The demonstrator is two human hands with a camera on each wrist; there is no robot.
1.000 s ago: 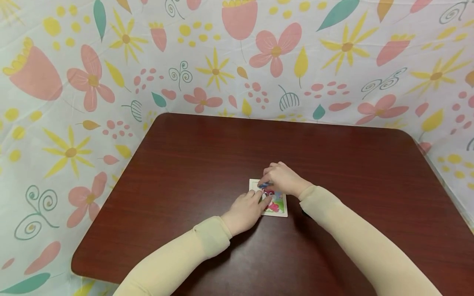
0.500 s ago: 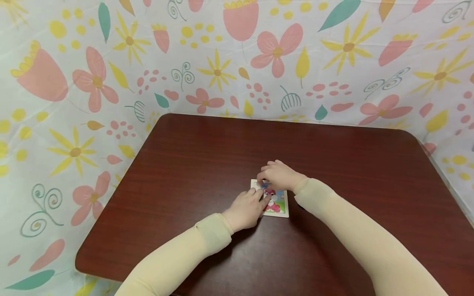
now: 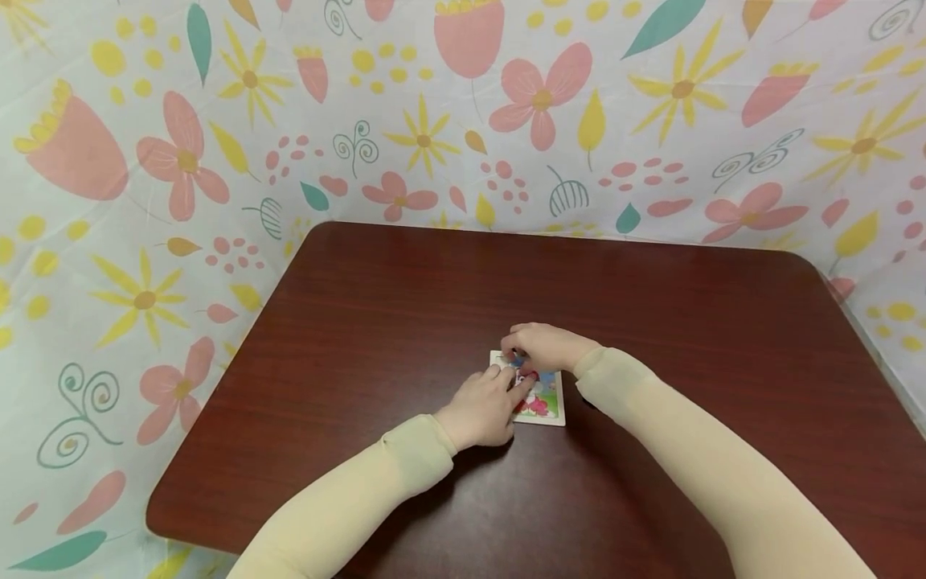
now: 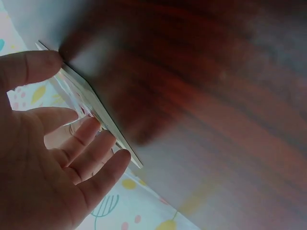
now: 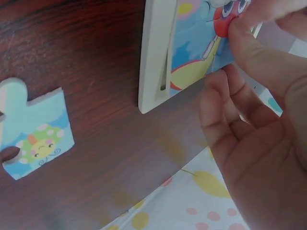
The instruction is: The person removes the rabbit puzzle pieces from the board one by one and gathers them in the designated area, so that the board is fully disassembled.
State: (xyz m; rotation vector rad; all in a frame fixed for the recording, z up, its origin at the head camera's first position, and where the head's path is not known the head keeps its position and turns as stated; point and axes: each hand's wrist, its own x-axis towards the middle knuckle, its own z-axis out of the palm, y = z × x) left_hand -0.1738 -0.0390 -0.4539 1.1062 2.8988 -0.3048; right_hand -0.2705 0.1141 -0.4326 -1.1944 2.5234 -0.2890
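Note:
A small picture jigsaw puzzle (image 3: pixel 550 402) in a white-framed tray (image 5: pixel 151 62) lies near the middle of the table. In the head view, my left hand (image 3: pixel 481 408) reaches over its left side with fingertips on the picture. The left wrist view shows those fingers (image 4: pixel 98 153) mostly straight, at the tray's edge. My right hand (image 3: pixel 548 346) bends over the far left corner and pinches a bluish puzzle piece (image 3: pixel 517 363), partly hidden by the fingers. In the right wrist view, its thumb (image 5: pixel 249 45) lies on a red cartoon face and the other fingers curl at the picture's edge.
A loose light-blue puzzle piece (image 5: pixel 50 117) with a smiling figure lies on the table beside the tray in the right wrist view. The dark brown table (image 3: pixel 376 305) meets a flower-patterned cloth (image 3: pixel 427 104) at the back and left.
My right hand has shifted slightly left and its knuckles have dropped lower over the tray's corner, still with the bluish piece. My left fingers have edged a little further over the picture.

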